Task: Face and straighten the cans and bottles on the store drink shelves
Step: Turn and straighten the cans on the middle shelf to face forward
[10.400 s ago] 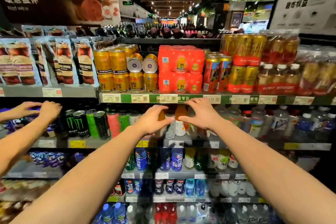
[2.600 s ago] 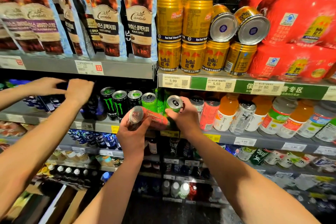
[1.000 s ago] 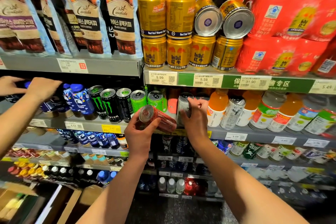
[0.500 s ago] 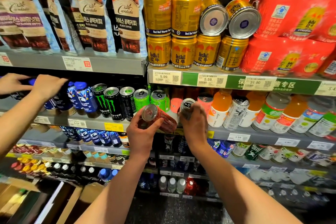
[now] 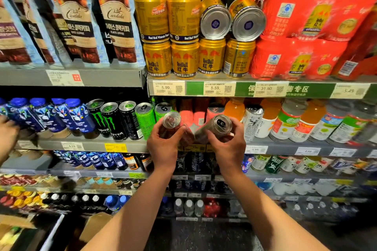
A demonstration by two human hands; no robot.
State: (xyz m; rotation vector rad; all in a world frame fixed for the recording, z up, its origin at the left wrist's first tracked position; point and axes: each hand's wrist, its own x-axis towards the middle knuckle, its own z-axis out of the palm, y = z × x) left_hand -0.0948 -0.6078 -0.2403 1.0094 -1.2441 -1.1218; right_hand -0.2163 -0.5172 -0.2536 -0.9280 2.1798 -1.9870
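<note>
On the middle shelf, starting at the left, the blue bottles and the black and green energy cans stand upright in a fair row with labels outward, so I judge that stretch faced, though another person's hand works at its far left edge. In front of the shelf's middle, my left hand grips a pink can tipped so its silver top points at me, and just beside it my right hand grips a darker can tilted the same way; both are off the shelf, held near its front edge. They have yet to be stood up in the pink row behind them. Further right, a white can leans among the orange bottles and wants straightening. Up on the top shelf, two gold cans lie on their sides, bottoms outward, unfaced.
</note>
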